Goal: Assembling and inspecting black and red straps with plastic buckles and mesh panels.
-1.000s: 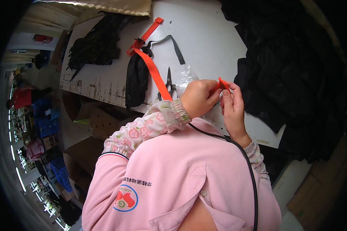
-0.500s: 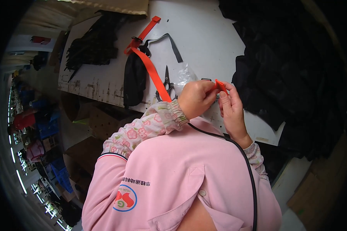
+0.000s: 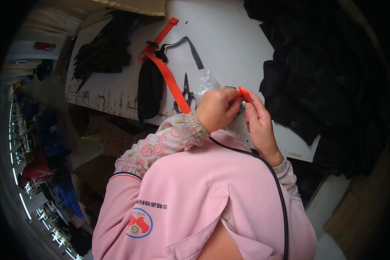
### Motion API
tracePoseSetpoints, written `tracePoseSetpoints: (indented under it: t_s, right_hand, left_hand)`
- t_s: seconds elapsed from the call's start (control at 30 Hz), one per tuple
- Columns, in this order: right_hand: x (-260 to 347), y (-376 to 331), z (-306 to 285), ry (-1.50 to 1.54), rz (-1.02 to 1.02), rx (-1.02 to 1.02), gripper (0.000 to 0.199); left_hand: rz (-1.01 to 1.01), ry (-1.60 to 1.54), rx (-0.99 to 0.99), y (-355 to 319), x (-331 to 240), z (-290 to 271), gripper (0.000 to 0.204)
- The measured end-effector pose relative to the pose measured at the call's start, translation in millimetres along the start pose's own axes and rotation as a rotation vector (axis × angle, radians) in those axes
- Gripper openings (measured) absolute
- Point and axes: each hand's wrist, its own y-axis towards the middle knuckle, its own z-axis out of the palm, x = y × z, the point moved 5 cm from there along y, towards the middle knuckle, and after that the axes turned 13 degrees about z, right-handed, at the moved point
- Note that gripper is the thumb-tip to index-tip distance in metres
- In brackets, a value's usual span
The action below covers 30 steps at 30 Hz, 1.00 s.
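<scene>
An orange webbing strap runs across the white table and passes out of sight behind my left wrist. My left hand is closed, pinching an orange strap end. On the other side of that end, the fingers and thumb of my right hand grip it too. The end looks folded over between the hands. A small dark buckle-like piece shows just beyond my left knuckles. Beside the strap lie a black pouch and black-handled scissors, partly hidden by my left arm.
Clear plastic lies beyond my left hand, near a grey strap. A heap of black fabric covers the table's right side. Dark cut pieces are piled at the far left. Cardboard boxes stand below the table edge.
The orange end between my fingers has turned and now looks more tightly folded. Both hands keep their grip and have shifted only slightly.
</scene>
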Motion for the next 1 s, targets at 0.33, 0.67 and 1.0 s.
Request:
tracePoseSetpoints:
  t_s: [0.33,0.67,1.0]
  right_hand:
    - [-1.1,0.5,0.1,-0.072,-0.03,0.029,0.038]
    - [-6.9,4.6,-3.6,-0.228,-0.096,0.006,0.042]
    - [12.4,5.2,-3.5,-0.405,-0.61,-0.417,0.038]
  left_hand:
    - [-0.001,0.036,0.024,0.0,1.6,-1.0,0.012]
    - [-0.234,-0.04,0.067,-1.0,13.9,-6.6,0.012]
    - [-0.292,-0.16,0.066,-2.2,25.6,1.2,0.017]
